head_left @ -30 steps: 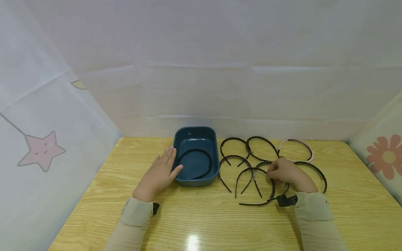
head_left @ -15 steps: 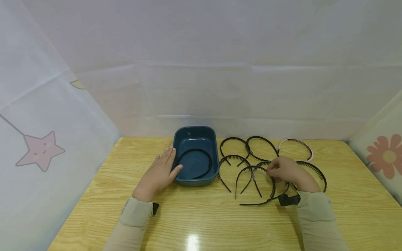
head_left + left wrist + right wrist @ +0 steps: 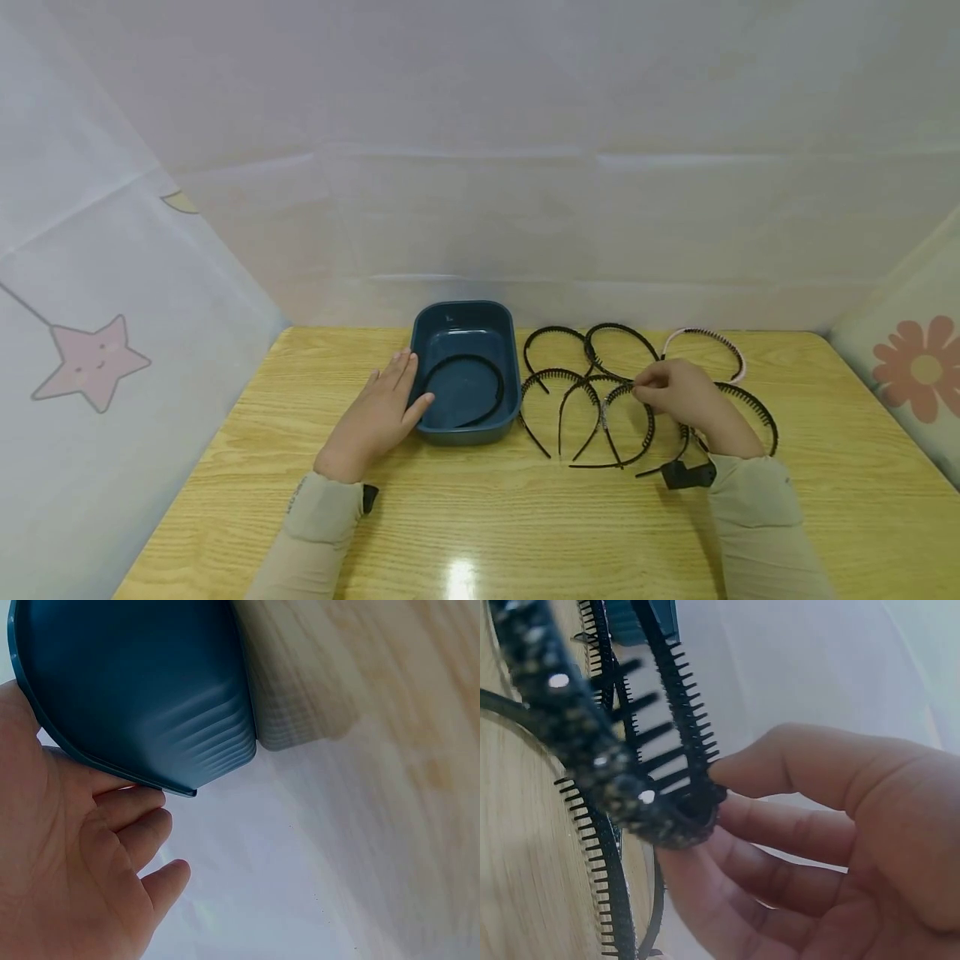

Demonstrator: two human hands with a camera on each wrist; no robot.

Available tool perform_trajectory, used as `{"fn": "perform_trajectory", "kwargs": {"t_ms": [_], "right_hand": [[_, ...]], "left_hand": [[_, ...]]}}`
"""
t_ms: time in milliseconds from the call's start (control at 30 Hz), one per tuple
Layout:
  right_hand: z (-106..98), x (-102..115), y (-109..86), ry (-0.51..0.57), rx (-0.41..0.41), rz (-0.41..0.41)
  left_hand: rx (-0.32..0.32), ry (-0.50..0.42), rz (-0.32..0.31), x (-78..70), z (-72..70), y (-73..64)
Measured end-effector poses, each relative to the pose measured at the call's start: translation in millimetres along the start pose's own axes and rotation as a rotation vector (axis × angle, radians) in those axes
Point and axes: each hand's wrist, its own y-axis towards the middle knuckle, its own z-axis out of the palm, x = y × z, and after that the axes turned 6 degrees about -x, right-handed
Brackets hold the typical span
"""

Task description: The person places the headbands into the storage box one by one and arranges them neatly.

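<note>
A dark blue plastic basin (image 3: 516, 367) stands left of centre on the table, with one black headband (image 3: 501, 385) lying inside. My left hand (image 3: 373, 417) rests along the basin's left side with fingers extended; in the left wrist view the fingers touch the rim of the basin (image 3: 142, 690). Over the group of headbands to the right, my right hand (image 3: 686, 404) pinches a black toothed headband with sparkling stones (image 3: 622, 776) between thumb and fingers. Its teeth overlap other headbands in the head view.
Several black headbands lie close together on the wooden table (image 3: 480, 517), among them a left one (image 3: 557, 372) and a rear one (image 3: 622, 326). A pink and black headband (image 3: 686, 331) lies at the back right. Behind the table hangs a pale cloth (image 3: 480, 208).
My right hand has moved slightly towards the back of the table, and the headband it pinches has shifted with it among the others. The left hand stays at the basin.
</note>
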Motion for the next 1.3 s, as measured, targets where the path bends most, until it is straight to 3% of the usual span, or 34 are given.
{"fn": "perform_trajectory", "kwargs": {"t_ms": [400, 667, 867, 1133, 1300], "right_hand": [[4.9, 7.2, 4.0, -0.009, -0.176, -0.015], [9.1, 14.8, 3.8, 0.076, -0.282, -0.02], [21.7, 21.8, 6.3, 0.156, -0.333, -0.016], [40.8, 35.3, 12.9, 0.205, -0.414, -0.069], [47.3, 51.6, 19.3, 0.162, -0.446, -0.108]], "left_hand": [[0.013, -0.004, -0.003, 0.0, 0.0, 0.8], [0.004, -0.006, -0.004, 1.0, 0.0, 0.8], [0.011, 0.005, -0.013, 0.2, -0.4, 0.6], [0.011, 0.006, -0.008, -0.7, 0.3, 0.4], [0.005, 0.011, -0.005, -0.1, 0.4, 0.5]]}}
